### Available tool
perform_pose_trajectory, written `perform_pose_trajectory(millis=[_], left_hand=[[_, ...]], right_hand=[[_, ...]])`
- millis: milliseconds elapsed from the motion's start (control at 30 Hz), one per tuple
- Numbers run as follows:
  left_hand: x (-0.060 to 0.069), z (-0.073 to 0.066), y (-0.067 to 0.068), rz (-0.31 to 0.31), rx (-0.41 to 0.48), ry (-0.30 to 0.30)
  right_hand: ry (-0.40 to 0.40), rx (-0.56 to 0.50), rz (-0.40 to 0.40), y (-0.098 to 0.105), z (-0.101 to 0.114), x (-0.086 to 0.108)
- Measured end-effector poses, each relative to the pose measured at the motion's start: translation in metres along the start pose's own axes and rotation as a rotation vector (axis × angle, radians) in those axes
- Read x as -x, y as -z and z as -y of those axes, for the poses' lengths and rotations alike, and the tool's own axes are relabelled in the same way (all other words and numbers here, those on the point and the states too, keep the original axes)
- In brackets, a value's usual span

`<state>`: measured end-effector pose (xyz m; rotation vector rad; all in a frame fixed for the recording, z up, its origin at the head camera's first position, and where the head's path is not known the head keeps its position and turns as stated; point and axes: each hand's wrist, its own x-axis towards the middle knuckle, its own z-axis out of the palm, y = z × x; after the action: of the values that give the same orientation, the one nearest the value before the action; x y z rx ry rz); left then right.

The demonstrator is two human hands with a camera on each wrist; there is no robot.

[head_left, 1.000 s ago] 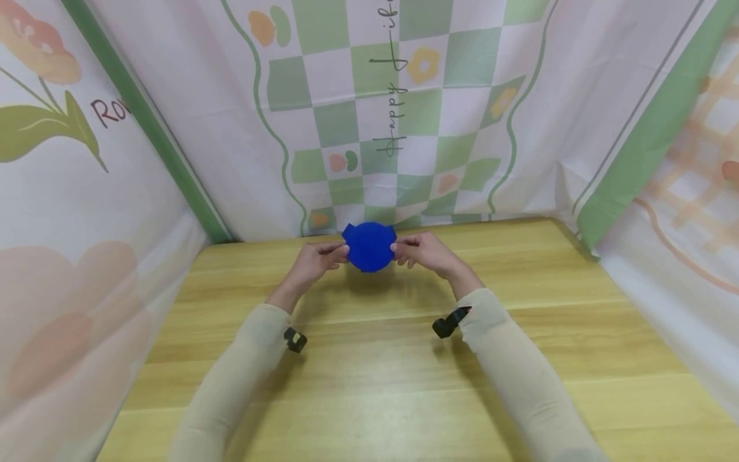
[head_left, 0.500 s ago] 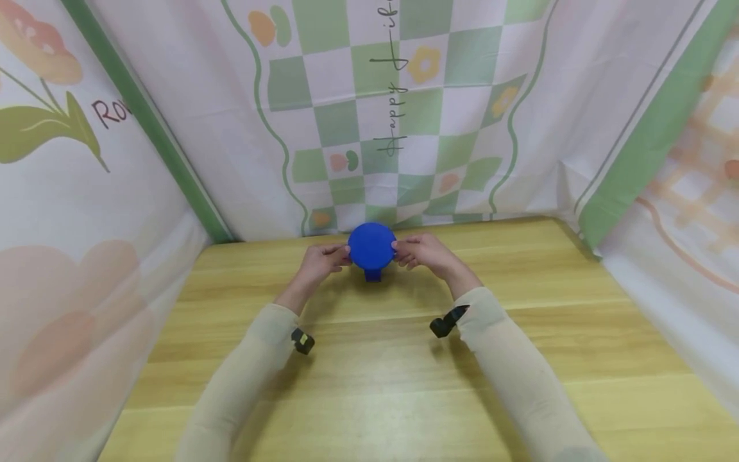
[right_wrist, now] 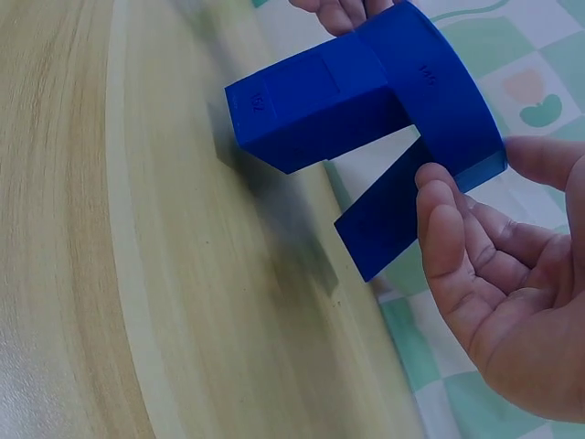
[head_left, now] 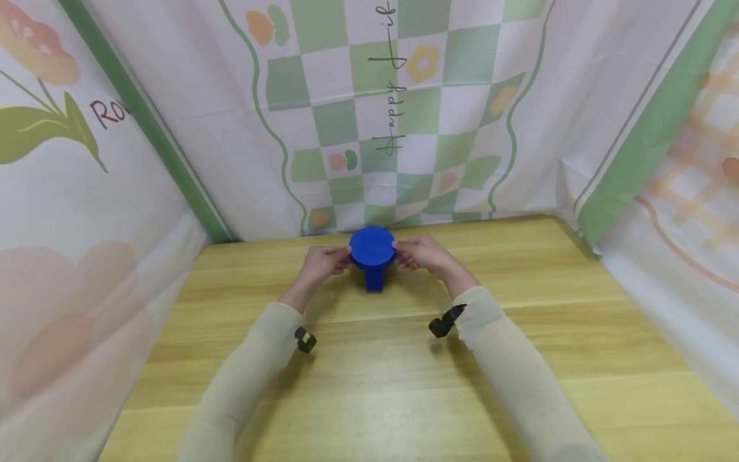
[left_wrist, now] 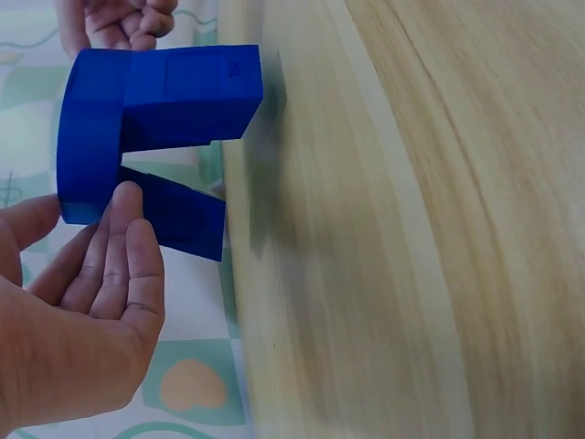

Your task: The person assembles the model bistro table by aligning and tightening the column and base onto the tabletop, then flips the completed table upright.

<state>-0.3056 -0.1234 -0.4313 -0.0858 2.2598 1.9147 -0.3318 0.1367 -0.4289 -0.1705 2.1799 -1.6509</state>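
Observation:
A small blue stool-shaped piece (head_left: 373,247), with a round top and legs, is at the far middle of the table, one leg facing the person in the head view. My left hand (head_left: 325,263) pinches the left rim of the top, thumb above and fingers curled below. On the opposite side my right hand (head_left: 427,253) pinches the right rim the same way. In the left wrist view two legs of the blue piece (left_wrist: 187,96) show, and embossed marks are on one. The right wrist view shows its legs (right_wrist: 306,101) close above the table; contact cannot be told.
The wooden table (head_left: 369,385) spreads out in front of the person. A checked cloth curtain (head_left: 398,109) hangs right behind its back edge, and more printed cloth (head_left: 86,224) stands at the left. Small black wrist devices (head_left: 444,324) are on both arms.
The blue piece has tipped so that its front leg shows below the top, and it has come down slightly. Both hands keep their pinch on the rim.

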Motion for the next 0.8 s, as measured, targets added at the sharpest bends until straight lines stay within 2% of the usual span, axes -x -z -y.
perform_pose_trajectory(millis=[467, 667, 800], left_hand=[[0.0014, 0.0062, -0.0008, -0.006, -0.013, 0.027], [-0.0005, 0.0074, -0.0012, -0.018, -0.038, 0.015], [-0.0013, 0.0083, -0.0013, -0.012, -0.097, -0.011]], right_hand=[[-0.033, -0.005, 0.007, -0.0058, -0.0068, -0.0031], [-0.045, -0.008, 0.012, -0.0068, -0.0076, -0.0042], [-0.038, 0.023, -0.007, -0.0068, -0.0086, -0.0031]])
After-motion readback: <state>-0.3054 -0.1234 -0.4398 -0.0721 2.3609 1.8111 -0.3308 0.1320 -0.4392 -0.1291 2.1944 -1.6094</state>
